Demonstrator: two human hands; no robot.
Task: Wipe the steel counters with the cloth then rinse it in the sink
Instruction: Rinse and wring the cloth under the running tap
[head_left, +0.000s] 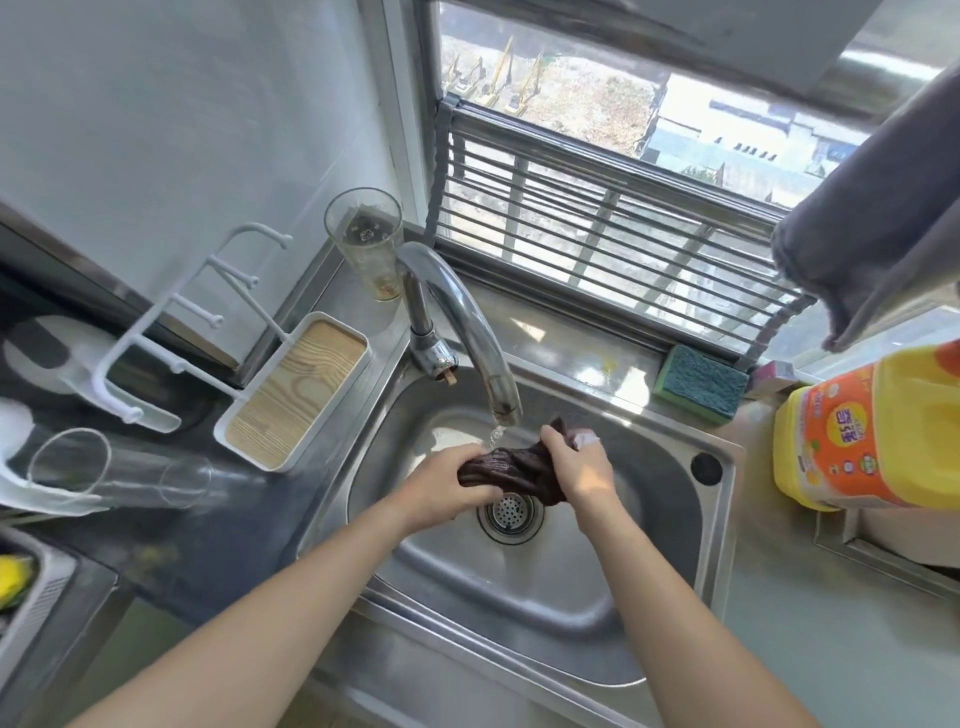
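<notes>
A dark brown cloth is bunched between both hands over the steel sink, just above the drain strainer. My left hand grips its left end. My right hand grips its right end, and a corner of cloth sticks up behind the fingers. The curved tap runs a thin stream of water onto the cloth between my hands.
A steel counter surrounds the sink. A green sponge lies behind it, a yellow detergent jug stands right. Left are a white wood-topped tray, a tall glass and a lying glass. A grey towel hangs upper right.
</notes>
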